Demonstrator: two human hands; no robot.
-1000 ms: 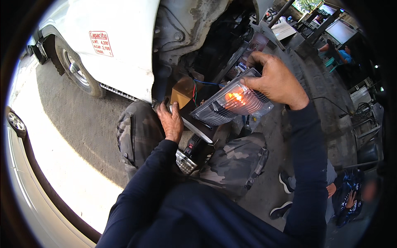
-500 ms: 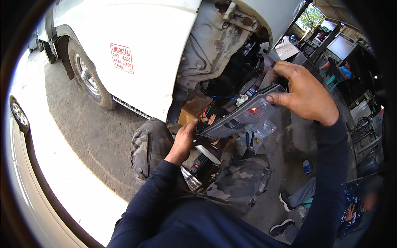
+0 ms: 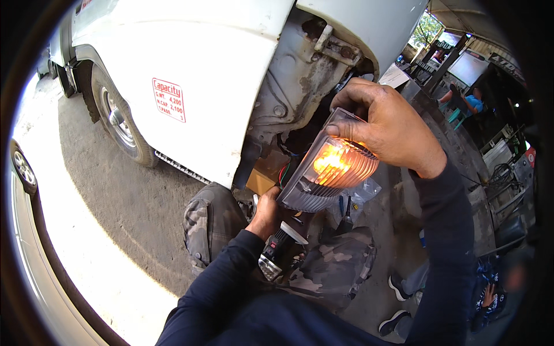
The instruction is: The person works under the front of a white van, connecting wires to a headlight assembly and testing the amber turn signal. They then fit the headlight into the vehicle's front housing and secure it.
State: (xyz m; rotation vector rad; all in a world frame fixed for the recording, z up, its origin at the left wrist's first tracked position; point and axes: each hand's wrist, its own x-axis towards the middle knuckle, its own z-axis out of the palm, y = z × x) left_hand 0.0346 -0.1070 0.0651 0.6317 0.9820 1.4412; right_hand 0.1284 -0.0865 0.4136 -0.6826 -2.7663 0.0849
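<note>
A vehicle corner lamp (image 3: 306, 188) with a clear ribbed lens and dark rim is held up between my hands, its bulb glowing bright orange. My right hand (image 3: 398, 124) grips the upper end, thumb on the lens front and fingers curled behind. At the lower left end, my left hand (image 3: 266, 213) is closed on the rim, its fingers mostly hidden. Behind the lamp is the opened front corner of a white vehicle (image 3: 202, 63), with bare, stained metal (image 3: 285, 81) and red and green wires (image 3: 283, 173) partly showing.
A cardboard box (image 3: 261, 181) sits behind my left hand. Below the lamp are a black hand-held device (image 3: 276, 247), a clear plastic bag (image 3: 367, 190) and a dark-handled tool (image 3: 346, 222). Another car (image 3: 34, 254) stands at far left. People are at the right, one seated (image 3: 474, 104).
The lamp has been tipped more upright, its lens turned toward me, and its bulb now glows brightly. My right hand has moved left; my left hand has shifted slightly down and right.
</note>
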